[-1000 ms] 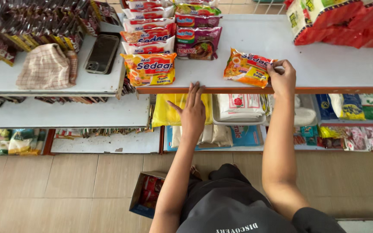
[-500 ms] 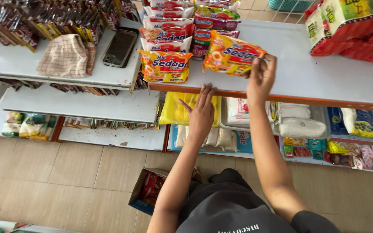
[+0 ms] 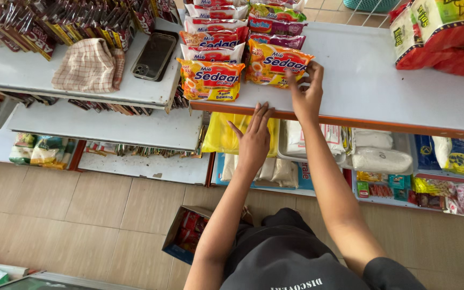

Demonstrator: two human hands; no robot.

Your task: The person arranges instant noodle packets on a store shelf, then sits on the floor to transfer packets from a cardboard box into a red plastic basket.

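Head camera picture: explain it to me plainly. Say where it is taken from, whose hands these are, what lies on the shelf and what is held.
The camera sits on a person's head and looks down at their own two bare hands; no machine is involved. The right hand grips the edge of a yellow noodle packet on the white top shelf. The left hand rests flat against the shelf's front edge, holding nothing. More noodle packets lie in rows nearby. Further left lie a phone and a checked cloth.

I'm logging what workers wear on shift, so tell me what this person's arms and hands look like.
Both forearms are bare from above the elbow down. The left hand and right hand wear no gloves, and no rings, watch or bracelet show. A dark grey short-sleeved shirt with pale lettering covers the torso.
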